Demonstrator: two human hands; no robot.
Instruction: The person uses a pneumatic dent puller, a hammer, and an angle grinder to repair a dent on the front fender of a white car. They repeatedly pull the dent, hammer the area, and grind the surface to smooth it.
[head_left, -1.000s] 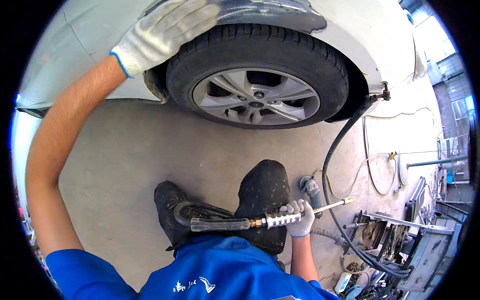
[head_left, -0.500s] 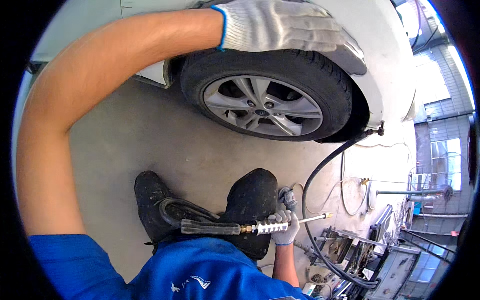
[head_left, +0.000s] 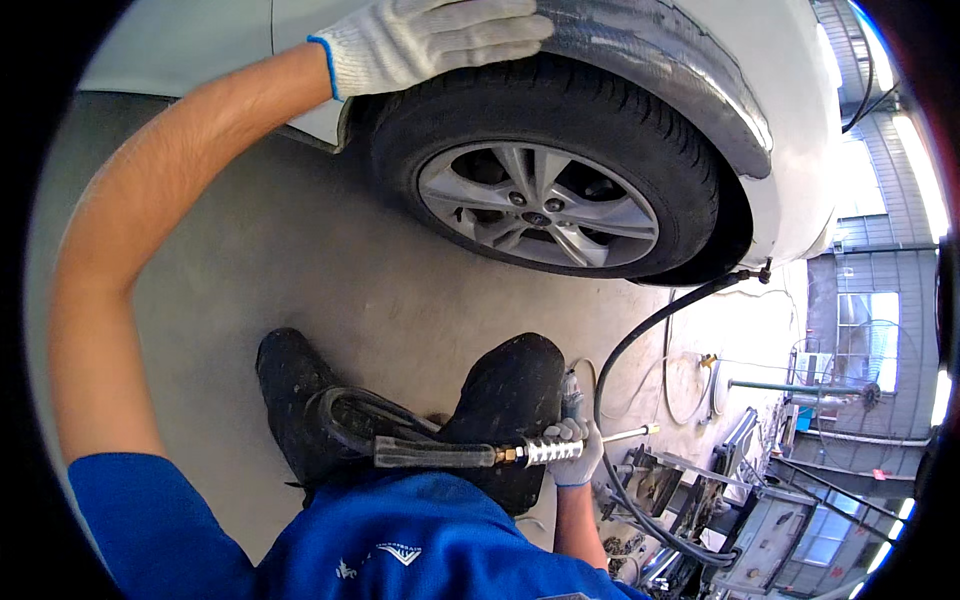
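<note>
The white car body point(head_left: 790, 120) is cut off by the top edge. The long metal rod tool point(head_left: 500, 452) is partly covered by the gloved right hand point(head_left: 575, 450). The cluttered metal equipment point(head_left: 720, 500) is too small to be identified.

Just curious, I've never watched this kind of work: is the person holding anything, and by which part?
The right hand grips a long metal rod tool with a translucent handle around its ribbed silver middle section. The left hand lies flat on the white car's wheel arch, holding nothing.

Left hand point(head_left: 430, 40) flat, arm outstretched; right hand point(head_left: 572, 452) fisted, low, elbow bent.
</note>
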